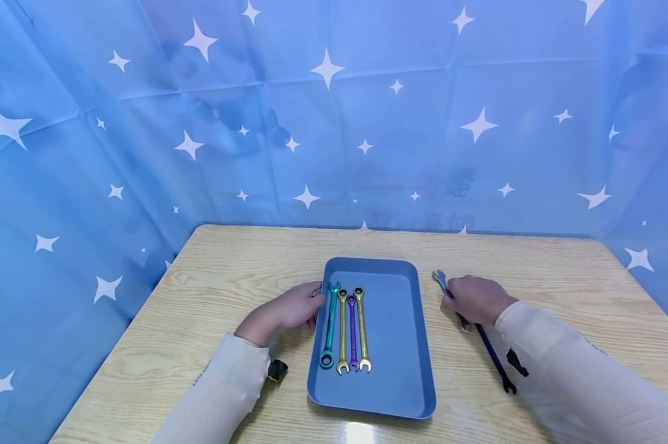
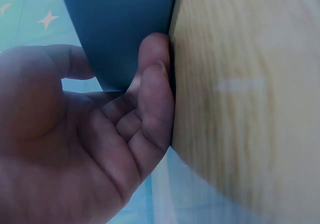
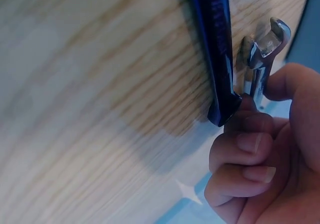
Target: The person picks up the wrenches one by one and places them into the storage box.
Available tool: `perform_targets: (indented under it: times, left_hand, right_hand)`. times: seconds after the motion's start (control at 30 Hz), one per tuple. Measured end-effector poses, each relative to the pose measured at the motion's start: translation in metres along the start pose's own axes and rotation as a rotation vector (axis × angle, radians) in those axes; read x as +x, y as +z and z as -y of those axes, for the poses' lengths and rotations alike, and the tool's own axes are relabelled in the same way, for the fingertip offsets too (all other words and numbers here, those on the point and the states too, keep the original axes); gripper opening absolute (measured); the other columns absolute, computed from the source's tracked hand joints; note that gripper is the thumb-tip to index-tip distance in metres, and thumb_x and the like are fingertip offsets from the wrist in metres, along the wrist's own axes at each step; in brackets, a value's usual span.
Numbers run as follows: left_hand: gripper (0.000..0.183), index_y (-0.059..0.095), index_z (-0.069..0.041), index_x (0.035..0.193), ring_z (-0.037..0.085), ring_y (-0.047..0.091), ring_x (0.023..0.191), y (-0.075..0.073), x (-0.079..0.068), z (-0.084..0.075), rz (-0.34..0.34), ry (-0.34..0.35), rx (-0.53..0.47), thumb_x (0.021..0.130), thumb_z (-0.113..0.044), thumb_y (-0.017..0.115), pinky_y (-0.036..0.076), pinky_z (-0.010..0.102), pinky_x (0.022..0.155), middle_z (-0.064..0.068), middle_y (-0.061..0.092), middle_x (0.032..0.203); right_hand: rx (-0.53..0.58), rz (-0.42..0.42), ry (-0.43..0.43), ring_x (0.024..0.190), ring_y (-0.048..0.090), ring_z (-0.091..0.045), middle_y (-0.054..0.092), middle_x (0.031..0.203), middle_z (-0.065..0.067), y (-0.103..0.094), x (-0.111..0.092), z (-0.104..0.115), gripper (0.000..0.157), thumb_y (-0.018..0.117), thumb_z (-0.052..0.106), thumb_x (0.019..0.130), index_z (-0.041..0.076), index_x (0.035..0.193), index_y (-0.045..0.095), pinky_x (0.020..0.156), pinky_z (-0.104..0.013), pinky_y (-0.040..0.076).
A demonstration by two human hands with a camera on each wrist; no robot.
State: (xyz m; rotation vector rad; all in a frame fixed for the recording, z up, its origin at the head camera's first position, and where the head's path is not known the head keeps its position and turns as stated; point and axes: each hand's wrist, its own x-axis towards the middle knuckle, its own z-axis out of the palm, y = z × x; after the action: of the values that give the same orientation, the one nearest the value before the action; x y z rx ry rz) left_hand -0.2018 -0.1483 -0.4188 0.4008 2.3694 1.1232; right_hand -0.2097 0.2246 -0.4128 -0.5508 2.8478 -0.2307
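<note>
My left hand (image 1: 292,308) grips the left side of a blue tray (image 1: 397,345), its thumb at the rim and its fingers bent against the outer wall in the left wrist view. Inside the tray lie a green wrench (image 1: 330,320), a gold wrench (image 1: 342,330), a purple wrench (image 1: 353,330) and a second gold wrench (image 1: 362,330), side by side. Right of the tray, my right hand (image 1: 480,298) pinches a silver wrench (image 3: 256,81) by its middle, which the hand covers. A dark blue-purple wrench (image 1: 493,357) lies beside it, partly hidden under that hand.
The wood-grain table (image 1: 245,259) ends at a blue star-patterned curtain (image 1: 367,166) behind and on both sides. Small black pieces show at each wrist, one by the left cuff (image 1: 277,370) and one by the right cuff (image 1: 517,362).
</note>
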Motion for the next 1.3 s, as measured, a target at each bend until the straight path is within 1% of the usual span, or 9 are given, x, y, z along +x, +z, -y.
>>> perform_targets:
  times: [0.27,0.4,0.53,0.63,0.73,0.9,0.97,1.13,1.3]
  left_hand:
    - [0.032,0.054,-0.011,0.127,0.020,0.064,0.068,0.0003,-0.0009,-0.0008,-0.005,-0.004,0.001,0.106,-0.021,0.032,0.055,0.033,0.063,0.008,0.063,0.082]
    - [0.033,0.054,-0.011,0.129,0.020,0.064,0.068,0.0004,-0.0008,-0.0005,-0.005,-0.004,0.003,0.106,-0.021,0.032,0.055,0.033,0.063,0.008,0.063,0.082]
    - [0.032,0.054,-0.011,0.126,0.020,0.063,0.068,0.0004,-0.0002,0.0002,-0.004,-0.002,0.002,0.106,-0.021,0.032,0.055,0.033,0.063,0.007,0.063,0.082]
    - [0.030,0.055,-0.010,0.121,0.020,0.063,0.069,0.0003,0.0003,0.0008,-0.003,-0.005,-0.001,0.106,-0.022,0.032,0.055,0.033,0.063,0.007,0.063,0.081]
    - [0.029,0.056,-0.009,0.118,0.020,0.063,0.068,0.0003,0.0008,0.0016,-0.001,-0.006,-0.004,0.106,-0.022,0.032,0.055,0.033,0.064,0.007,0.063,0.080]
    - [0.028,0.056,-0.010,0.117,0.020,0.063,0.068,0.0005,0.0009,0.0025,-0.003,-0.010,-0.008,0.106,-0.021,0.032,0.054,0.033,0.064,0.007,0.063,0.080]
    - [0.029,0.056,-0.009,0.117,0.020,0.063,0.068,0.0005,0.0009,0.0026,-0.003,-0.013,-0.011,0.106,-0.022,0.032,0.055,0.033,0.064,0.007,0.063,0.081]
    - [0.030,0.056,-0.009,0.116,0.021,0.064,0.068,0.0003,0.0013,0.0025,-0.001,-0.009,-0.014,0.106,-0.022,0.031,0.055,0.033,0.063,0.007,0.063,0.081]
    - [0.029,0.056,-0.008,0.115,0.020,0.064,0.068,0.0001,0.0012,0.0024,0.003,-0.007,-0.013,0.106,-0.022,0.031,0.055,0.033,0.063,0.007,0.063,0.080]
  right_hand:
    - [0.005,-0.005,0.002,0.047,0.039,-0.013,0.046,0.057,0.000,-0.0014,-0.0011,-0.0008,0.035,0.046,0.021,0.101,0.014,0.067,0.048,0.048,-0.028,0.033]
    - [-0.003,-0.017,-0.002,0.047,0.038,-0.013,0.045,0.057,0.000,-0.0015,-0.0019,-0.0002,0.035,0.047,0.021,0.101,0.014,0.066,0.048,0.048,-0.028,0.032]
    - [-0.012,-0.023,-0.004,0.049,0.039,-0.013,0.046,0.058,0.000,-0.0019,-0.0030,0.0002,0.033,0.048,0.021,0.101,0.014,0.069,0.050,0.050,-0.028,0.034]
    - [-0.007,-0.022,0.002,0.050,0.039,-0.013,0.046,0.060,0.000,-0.0020,-0.0036,-0.0003,0.032,0.048,0.020,0.101,0.015,0.070,0.051,0.052,-0.029,0.034]
    - [0.003,-0.028,0.008,0.051,0.036,-0.012,0.042,0.059,0.001,-0.0019,-0.0040,-0.0008,0.033,0.048,0.018,0.101,0.015,0.068,0.048,0.052,-0.029,0.033]
    - [-0.005,-0.042,0.015,0.051,0.029,-0.012,0.032,0.058,0.004,-0.0012,-0.0036,-0.0010,0.036,0.047,0.014,0.098,0.017,0.063,0.039,0.051,-0.028,0.027]
    - [-0.011,-0.044,0.019,0.050,0.029,-0.012,0.033,0.057,0.004,-0.0007,-0.0035,-0.0008,0.036,0.047,0.013,0.097,0.017,0.063,0.039,0.050,-0.028,0.028]
    - [-0.020,-0.051,0.033,0.048,0.037,-0.012,0.043,0.057,0.000,0.0007,-0.0031,-0.0013,0.033,0.049,0.013,0.097,0.014,0.064,0.047,0.048,-0.028,0.031]
    - [-0.022,-0.066,0.036,0.048,0.036,-0.012,0.041,0.057,0.001,0.0013,-0.0021,-0.0038,0.034,0.049,0.014,0.098,0.015,0.064,0.046,0.048,-0.027,0.031]
